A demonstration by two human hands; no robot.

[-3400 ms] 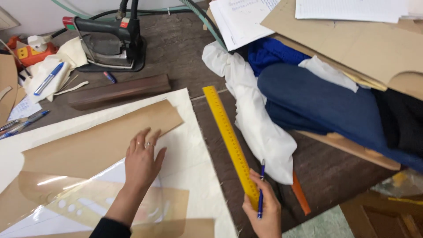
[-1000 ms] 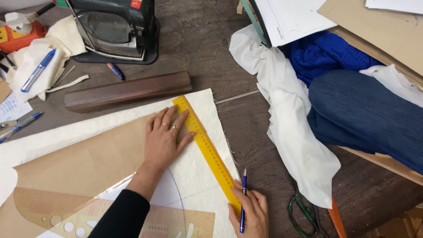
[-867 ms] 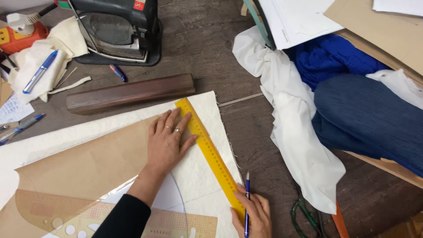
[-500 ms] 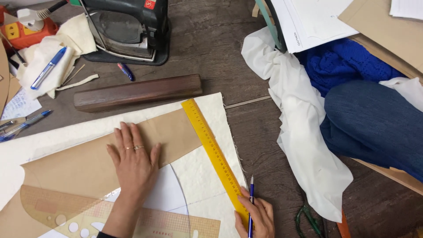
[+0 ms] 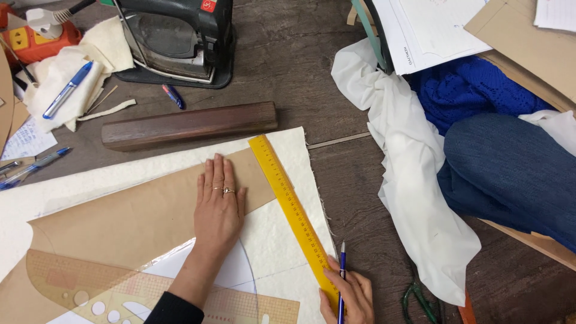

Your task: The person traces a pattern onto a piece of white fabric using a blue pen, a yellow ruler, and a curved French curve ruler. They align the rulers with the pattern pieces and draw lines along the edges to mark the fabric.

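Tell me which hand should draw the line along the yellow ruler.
Probably the right hand: it holds the blue pen beside the yellow ruler. The left hand lies flat on the brown paper pattern.

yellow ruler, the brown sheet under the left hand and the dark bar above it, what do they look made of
The yellow ruler looks like painted metal or plastic: flat, rigid, printed marks; which one is unclear. The brown sheet under the left hand looks like matte kraft paper, thin with cut edges. The dark bar looks like stained wood with visible grain.

We count one long yellow plastic ruler (image 5: 293,211), one dark wooden bar (image 5: 189,125), and four blue pens (image 5: 67,90).
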